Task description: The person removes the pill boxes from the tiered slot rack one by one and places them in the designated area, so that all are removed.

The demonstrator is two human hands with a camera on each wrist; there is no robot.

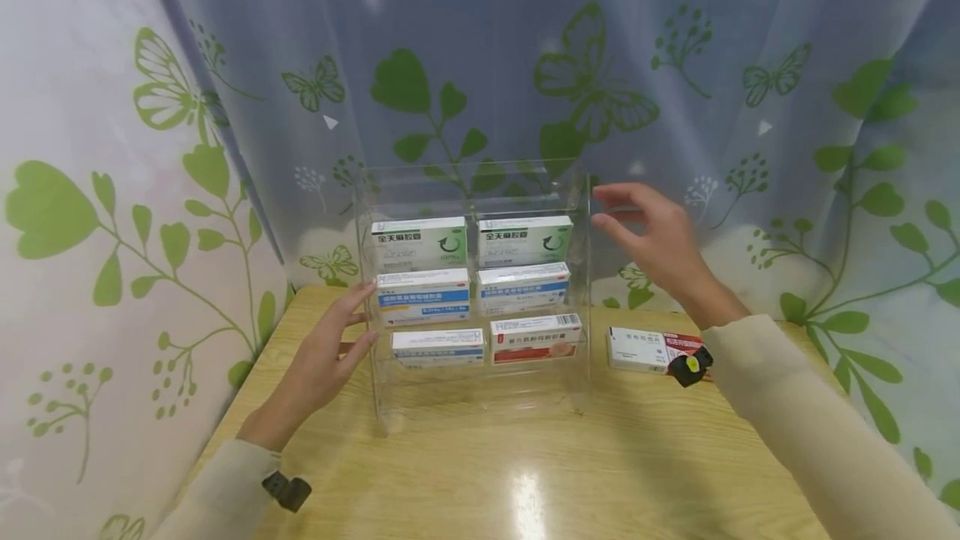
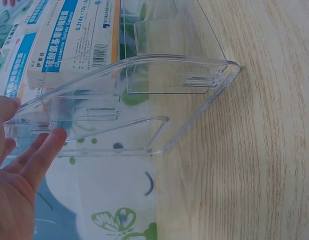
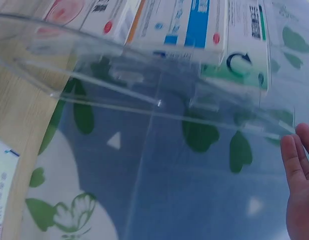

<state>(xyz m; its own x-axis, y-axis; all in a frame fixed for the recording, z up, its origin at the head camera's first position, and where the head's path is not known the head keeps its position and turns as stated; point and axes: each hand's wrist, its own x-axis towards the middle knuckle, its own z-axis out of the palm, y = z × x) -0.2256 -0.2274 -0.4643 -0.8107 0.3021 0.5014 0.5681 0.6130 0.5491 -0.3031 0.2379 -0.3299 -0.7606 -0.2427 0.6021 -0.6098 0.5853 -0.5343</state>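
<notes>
Acrylic rack (image 1: 472, 190): clear three-tier display stand, upright at the back of the wooden table (image 1: 525, 473), against the leaf-print curtain.
Left fingers (image 1: 352, 319): straight and loosely spread, tips touching the rack's left side wall; they clasp nothing (the left wrist view shows the fingertips against the clear edge).
Left hand (image 1: 322, 365): open-palmed, resting beside the lower tiers.
Right fingers (image 1: 622, 207): extended and relaxed, just beside the rack's upper right edge; contact cannot be told.
Right hand (image 1: 656, 240): raised, empty.
Boxes in rack (image 1: 472, 290): six medicine boxes, two per tier, faces outward.
Loose box (image 1: 652, 348): lies flat on the table to the right of the rack, apart from it.
Progress: by the look of it, the tiers are stocked and both hands flank the rack; the loose box remains outside.
</notes>
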